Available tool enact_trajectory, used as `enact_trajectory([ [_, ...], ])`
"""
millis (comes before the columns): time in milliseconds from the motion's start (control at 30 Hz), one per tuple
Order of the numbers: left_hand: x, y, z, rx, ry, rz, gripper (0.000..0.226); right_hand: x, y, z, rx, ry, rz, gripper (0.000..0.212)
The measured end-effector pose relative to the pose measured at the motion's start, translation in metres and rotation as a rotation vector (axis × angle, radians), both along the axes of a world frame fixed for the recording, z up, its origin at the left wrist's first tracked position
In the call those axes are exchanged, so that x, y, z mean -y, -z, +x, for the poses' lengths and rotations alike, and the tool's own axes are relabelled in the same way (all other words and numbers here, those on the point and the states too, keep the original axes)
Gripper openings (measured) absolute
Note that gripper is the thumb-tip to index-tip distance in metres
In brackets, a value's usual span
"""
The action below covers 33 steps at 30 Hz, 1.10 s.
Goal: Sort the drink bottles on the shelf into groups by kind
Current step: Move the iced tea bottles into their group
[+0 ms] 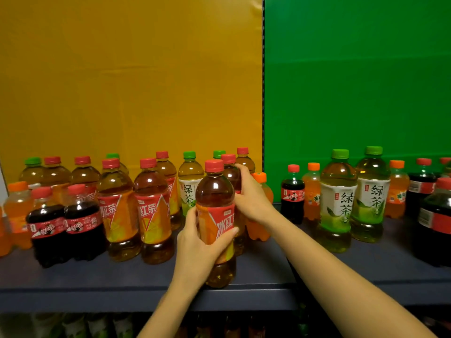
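Note:
My left hand [200,242] grips a red-capped iced black tea bottle [214,198] near the front edge of the dark shelf [97,284]. Just behind it, my right hand [251,196] wraps around a second red-capped tea bottle [230,172]. More red-capped tea bottles [153,211] stand to the left, with two small cola bottles [66,225] and orange soda bottles [18,208]. A green tea bottle [190,184] stands behind. An orange soda bottle [262,186] is partly hidden behind my right hand.
On the right half stand two large green tea bottles [356,198], a small cola [292,193], orange sodas [396,191] and big cola bottles [436,220]. A yellow panel [131,76] and a green panel [356,76] back the shelf. A lower shelf holds more bottles, dim.

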<state>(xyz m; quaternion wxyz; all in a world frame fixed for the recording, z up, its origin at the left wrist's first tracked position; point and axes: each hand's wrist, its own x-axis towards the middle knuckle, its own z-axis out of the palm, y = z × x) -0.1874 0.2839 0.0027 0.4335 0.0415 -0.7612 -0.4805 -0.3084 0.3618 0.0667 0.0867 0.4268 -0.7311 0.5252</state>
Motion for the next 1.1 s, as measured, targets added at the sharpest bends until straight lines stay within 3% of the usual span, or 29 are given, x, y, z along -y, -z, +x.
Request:
enact_trajectory([
  [100,-0.002,0.006,-0.004,0.005,0.016,-0.010,0.081,0.002,0.003,0.001,0.053,-0.070,0.008,0.070],
  [267,-0.004,0.008,-0.014,-0.027,-0.078,-0.065,0.087,-0.012,-0.002,0.000,0.068,-0.070,0.037,0.058],
  [433,-0.005,0.011,-0.023,-0.026,-0.123,-0.077,0.093,-0.040,0.014,-0.008,-0.159,0.212,-0.310,0.033],
  [533,-0.005,0.011,-0.028,0.007,-0.183,-0.109,0.093,-0.049,0.035,-0.019,-0.110,0.318,-0.310,0.045],
  [633,-0.006,0.009,-0.032,0.017,-0.235,-0.135,0.095,-0.046,0.055,-0.026,0.012,0.268,-0.177,0.069],
  [733,-0.005,0.007,-0.030,0.037,-0.256,-0.185,0.094,-0.038,0.068,-0.029,0.071,0.203,-0.152,0.080],
  [833,0.000,0.008,-0.016,0.045,-0.257,-0.229,0.080,-0.031,0.075,-0.034,0.121,0.215,-0.160,0.088],
  [933,0.012,0.010,0.007,-0.069,-0.301,-0.193,0.046,-0.028,0.077,-0.038,0.168,0.221,-0.117,0.091],
  [1100,0.062,0.017,0.043,-0.214,-0.578,-0.116,0.017,-0.027,0.076,-0.041,0.190,0.278,-0.065,0.082],
])
